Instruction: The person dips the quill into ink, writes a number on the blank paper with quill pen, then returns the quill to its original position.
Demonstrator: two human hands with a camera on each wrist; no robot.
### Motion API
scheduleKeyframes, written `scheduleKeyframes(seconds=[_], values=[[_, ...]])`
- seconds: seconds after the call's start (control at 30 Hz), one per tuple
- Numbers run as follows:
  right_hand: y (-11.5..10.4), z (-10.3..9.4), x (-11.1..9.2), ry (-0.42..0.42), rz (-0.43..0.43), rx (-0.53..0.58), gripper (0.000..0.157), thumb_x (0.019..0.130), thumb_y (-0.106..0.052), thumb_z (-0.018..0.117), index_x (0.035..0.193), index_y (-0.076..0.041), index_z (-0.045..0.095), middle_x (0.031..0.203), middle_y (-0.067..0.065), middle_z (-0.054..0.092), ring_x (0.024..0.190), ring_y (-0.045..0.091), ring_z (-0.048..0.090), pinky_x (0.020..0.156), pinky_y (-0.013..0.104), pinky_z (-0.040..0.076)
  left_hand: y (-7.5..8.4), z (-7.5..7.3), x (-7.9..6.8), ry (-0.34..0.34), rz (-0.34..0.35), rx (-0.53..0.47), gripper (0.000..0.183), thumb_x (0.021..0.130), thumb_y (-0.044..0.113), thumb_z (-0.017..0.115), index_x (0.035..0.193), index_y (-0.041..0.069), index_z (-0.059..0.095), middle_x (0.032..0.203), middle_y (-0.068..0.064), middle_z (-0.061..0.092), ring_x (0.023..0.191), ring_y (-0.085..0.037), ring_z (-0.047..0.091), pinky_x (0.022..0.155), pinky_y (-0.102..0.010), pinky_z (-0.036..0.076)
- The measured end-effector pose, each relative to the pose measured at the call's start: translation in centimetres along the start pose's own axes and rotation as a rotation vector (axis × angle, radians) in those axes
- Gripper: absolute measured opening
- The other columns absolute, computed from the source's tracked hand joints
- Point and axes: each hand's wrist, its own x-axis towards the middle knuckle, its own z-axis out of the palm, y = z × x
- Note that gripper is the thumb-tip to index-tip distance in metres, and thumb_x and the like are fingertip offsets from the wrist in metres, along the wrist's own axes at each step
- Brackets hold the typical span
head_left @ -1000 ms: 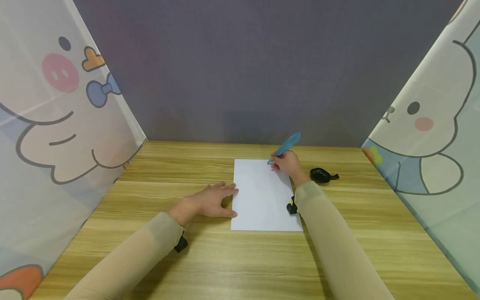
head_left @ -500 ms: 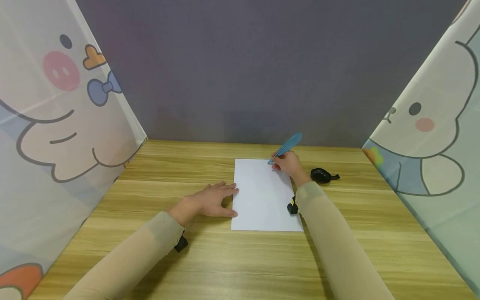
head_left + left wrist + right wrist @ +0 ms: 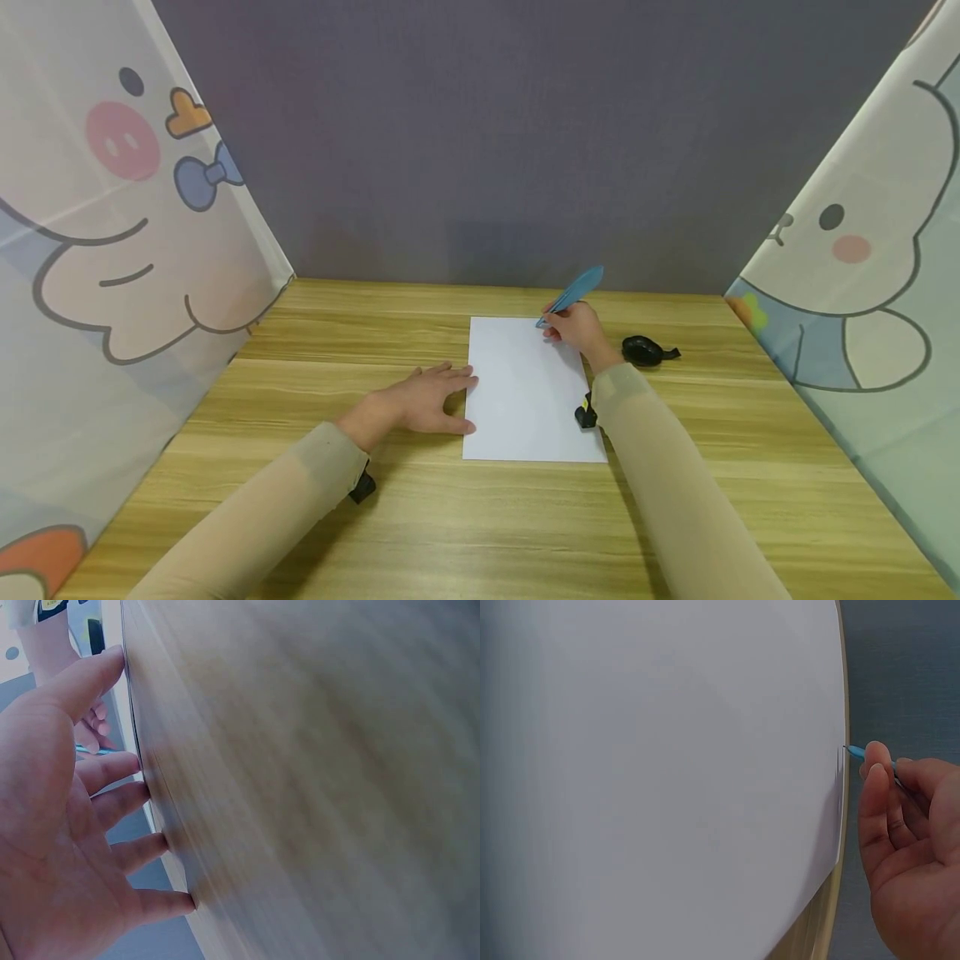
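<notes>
A sheet of white paper (image 3: 525,392) lies on the wooden table. My right hand (image 3: 573,325) pinches a blue pen with a feather-shaped top (image 3: 579,288) between thumb and fingers. In the right wrist view, the pen's tip (image 3: 847,748) is at the far edge of the paper, seemingly touching it. No marks can be made out on the sheet. My left hand (image 3: 427,400) rests with spread fingers at the paper's left edge. Its thumb and fingertips (image 3: 154,844) meet the surface there, as the left wrist view shows.
A black rounded object with a short tail (image 3: 642,351) lies on the table right of my right hand. A dark grey panel (image 3: 480,142) stands behind the table (image 3: 435,533). Cartoon-printed cloths hang at the left (image 3: 75,333) and right (image 3: 900,350).
The whole head view shifts very slightly. Both hands, the pen and the paper keep nearly the same places.
</notes>
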Motion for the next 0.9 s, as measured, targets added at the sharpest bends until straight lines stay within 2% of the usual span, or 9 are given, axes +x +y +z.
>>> scheduleKeyframes(seconds=[0.23,0.67,0.9], values=[[-0.2,0.2,-0.1,-0.021,0.000,-0.011,0.031,0.112,-0.020,0.064,0.134,0.000,0.073,0.105,0.020,0.082,0.076,0.013,0.076,0.070,0.023,0.063,0.2,-0.1,-0.1,0.002,0.010,0.005,0.092,0.101,0.064,0.068,0.173,0.015,0.037,0.184,-0.005,0.026,0.171,-0.043,0.019,0.131,-0.079,0.017],[-0.6,0.8,0.0,-0.082,-0.059,-0.016,0.030,0.111,-0.019,0.065,0.131,0.002,0.073,0.099,0.019,0.083,0.074,0.011,0.075,0.069,0.022,0.061,0.2,0.0,-0.1,0.007,0.012,0.008,0.092,0.101,0.065,0.068,0.173,0.015,0.038,0.183,-0.005,0.026,0.170,-0.043,0.019,0.130,-0.080,0.018],[-0.9,1.2,-0.1,-0.110,-0.055,-0.023,0.029,0.111,-0.020,0.066,0.130,-0.001,0.075,0.098,0.018,0.083,0.074,0.013,0.076,0.069,0.025,0.062,0.1,0.0,0.0,0.005,0.013,0.004,0.091,0.101,0.064,0.067,0.173,0.016,0.037,0.183,-0.005,0.026,0.171,-0.043,0.019,0.131,-0.080,0.017]])
